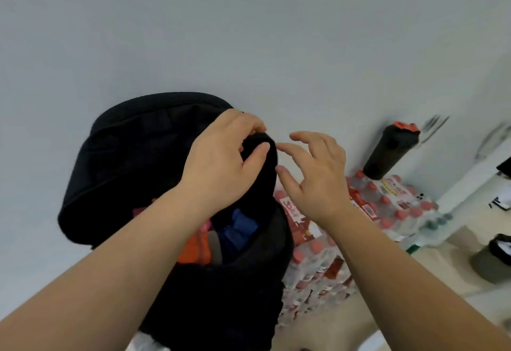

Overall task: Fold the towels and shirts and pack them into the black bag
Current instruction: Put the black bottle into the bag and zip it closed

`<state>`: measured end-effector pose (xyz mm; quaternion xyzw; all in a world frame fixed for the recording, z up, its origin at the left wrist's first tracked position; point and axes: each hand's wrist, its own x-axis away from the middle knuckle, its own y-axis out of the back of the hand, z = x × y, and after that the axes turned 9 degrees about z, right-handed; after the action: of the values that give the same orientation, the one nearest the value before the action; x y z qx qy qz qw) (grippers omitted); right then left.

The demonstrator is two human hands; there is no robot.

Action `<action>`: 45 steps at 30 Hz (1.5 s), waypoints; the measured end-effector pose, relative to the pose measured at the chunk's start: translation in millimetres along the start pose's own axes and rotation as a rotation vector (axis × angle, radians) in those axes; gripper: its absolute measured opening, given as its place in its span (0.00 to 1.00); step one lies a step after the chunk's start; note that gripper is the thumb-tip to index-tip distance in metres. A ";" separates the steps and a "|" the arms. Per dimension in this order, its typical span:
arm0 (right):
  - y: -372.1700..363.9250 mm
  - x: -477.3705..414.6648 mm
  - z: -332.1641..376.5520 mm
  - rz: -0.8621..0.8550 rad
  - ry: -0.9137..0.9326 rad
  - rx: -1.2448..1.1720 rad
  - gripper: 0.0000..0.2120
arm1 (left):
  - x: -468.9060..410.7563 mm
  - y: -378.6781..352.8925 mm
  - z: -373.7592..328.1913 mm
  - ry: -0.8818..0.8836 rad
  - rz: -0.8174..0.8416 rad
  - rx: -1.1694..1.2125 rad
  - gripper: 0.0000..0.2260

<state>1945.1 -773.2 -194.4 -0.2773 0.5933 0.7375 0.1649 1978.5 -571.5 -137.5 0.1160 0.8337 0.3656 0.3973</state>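
The black bag [132,162] stands open against the pale wall, its flap thrown back to the upper left. Inside its mouth show folded cloths: an orange one [193,251], a blue one [237,231] and a bit of pink. My left hand [221,162] pinches the bag's black top edge near the right side of the opening, thumb and fingers curled round the fabric. My right hand [312,173] hovers just right of that edge, fingers spread and loosely bent, holding nothing; its fingertips are close to the fabric.
Shrink-wrapped packs of red-capped water bottles [367,206] are stacked right of the bag. A black shaker bottle with an orange lid [392,151] stands on top of them. A dark bin [495,259] sits at the far right by a white shelf.
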 end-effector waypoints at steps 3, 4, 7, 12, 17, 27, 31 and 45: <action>6.9 5.6 -75.9 -0.006 -0.064 0.020 0.16 | -42.2 -56.3 -29.2 -0.002 0.072 0.001 0.11; 9.3 7.6 -101.8 -0.006 -0.077 0.024 0.16 | -55.6 -75.4 -38.8 0.007 0.098 0.002 0.12; 19.8 13.4 -176.4 0.001 -0.118 0.034 0.16 | -94.4 -131.5 -65.7 0.022 0.184 -0.002 0.13; 36.3 15.4 -289.9 0.089 -0.221 0.063 0.19 | -153.9 -213.3 -92.9 0.075 0.313 -0.041 0.15; 42.1 14.3 -378.8 0.213 -0.404 0.069 0.24 | -204.0 -300.6 -98.6 0.088 0.510 -0.097 0.23; 14.6 1.4 -463.4 0.473 -0.569 -0.474 0.38 | -251.1 -416.5 -102.3 0.182 0.741 0.110 0.34; 5.9 3.7 -460.0 0.439 -0.485 -0.635 0.39 | -243.7 -424.0 -94.5 0.144 0.725 0.209 0.36; 47.6 -32.5 -313.4 0.441 -0.124 -1.098 0.36 | -182.3 -262.4 -91.2 0.040 0.286 0.167 0.34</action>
<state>2010.4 -1084.8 -182.0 -0.1485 0.1581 0.9681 -0.1254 2055.7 -892.1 -178.3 0.2588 0.8439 0.3500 0.3136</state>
